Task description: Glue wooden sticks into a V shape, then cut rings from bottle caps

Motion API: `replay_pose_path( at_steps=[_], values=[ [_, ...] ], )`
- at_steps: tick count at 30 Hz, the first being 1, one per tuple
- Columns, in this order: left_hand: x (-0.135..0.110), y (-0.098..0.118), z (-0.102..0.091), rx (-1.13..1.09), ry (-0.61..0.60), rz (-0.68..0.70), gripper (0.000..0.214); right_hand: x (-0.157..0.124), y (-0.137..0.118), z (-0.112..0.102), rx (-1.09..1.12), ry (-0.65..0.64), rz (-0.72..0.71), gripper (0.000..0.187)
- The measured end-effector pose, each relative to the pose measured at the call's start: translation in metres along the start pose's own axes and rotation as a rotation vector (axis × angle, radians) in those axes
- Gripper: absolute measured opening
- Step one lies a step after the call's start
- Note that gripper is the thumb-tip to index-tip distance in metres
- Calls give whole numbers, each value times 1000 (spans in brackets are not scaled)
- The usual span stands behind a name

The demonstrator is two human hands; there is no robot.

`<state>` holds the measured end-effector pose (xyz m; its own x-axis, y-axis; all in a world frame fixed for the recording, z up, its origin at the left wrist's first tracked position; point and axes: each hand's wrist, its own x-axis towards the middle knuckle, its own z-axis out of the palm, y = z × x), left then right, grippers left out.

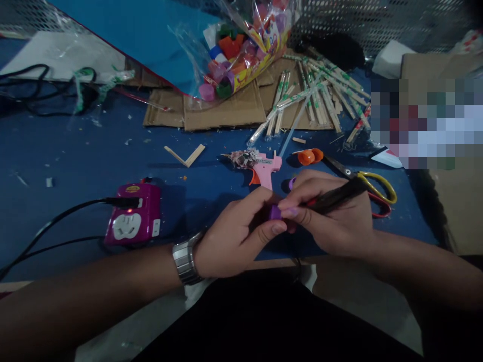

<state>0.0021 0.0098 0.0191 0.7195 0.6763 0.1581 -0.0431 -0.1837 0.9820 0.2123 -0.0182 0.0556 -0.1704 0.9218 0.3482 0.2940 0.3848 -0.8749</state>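
My left hand, a metal watch at its wrist, pinches a small purple plastic cap between thumb and fingers near the table's front edge. My right hand meets it there, closed around a dark stick-like tool with a bit of red near its lower end. The tip of this tool is hidden by my fingers, so its exact kind does not show. Just beyond the hands lies a pink glue gun with a crumpled wrapping on its nozzle end. Orange caps rest to its right.
Scissors lie right of my right hand. A purple power socket box with black cables stands at left. Two joined wooden sticks form a V. Behind are wrapped chopsticks, cardboard and a bag of colourful caps.
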Motion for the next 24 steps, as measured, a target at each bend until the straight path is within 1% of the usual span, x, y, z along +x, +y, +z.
replay_pose_path(
  at_steps=[3, 5, 7, 10, 12, 15, 18, 20, 24],
  values=[
    [1, 1, 0, 13, 11, 25, 14, -2, 0, 7, 177, 52, 130, 8],
    [2, 1, 0, 35, 30, 31, 16, -2, 2, 9, 258, 70, 169, 9],
    [2, 0, 0, 26, 49, 9, 20, -1, 5, 8, 221, 60, 132, 9],
    [2, -2, 2, -59, 76, -57, 28, 2, 10, 4, 73, -6, 6, 13],
    [1, -3, 3, -95, 95, -84, 32, 4, 12, 1, 18, -43, -41, 13],
    [0, -3, 4, -146, 91, -76, 35, 5, 12, -2, -17, -69, -76, 10],
    [-1, 0, 2, -135, 59, -48, 29, 4, 10, -3, -34, -81, -131, 7],
    [0, 2, 0, -94, 30, -35, 23, 2, 8, -3, -10, -77, -130, 8],
    [0, 6, -2, -20, -2, -8, 18, -3, 5, -2, 125, -76, -27, 15]
  ],
)
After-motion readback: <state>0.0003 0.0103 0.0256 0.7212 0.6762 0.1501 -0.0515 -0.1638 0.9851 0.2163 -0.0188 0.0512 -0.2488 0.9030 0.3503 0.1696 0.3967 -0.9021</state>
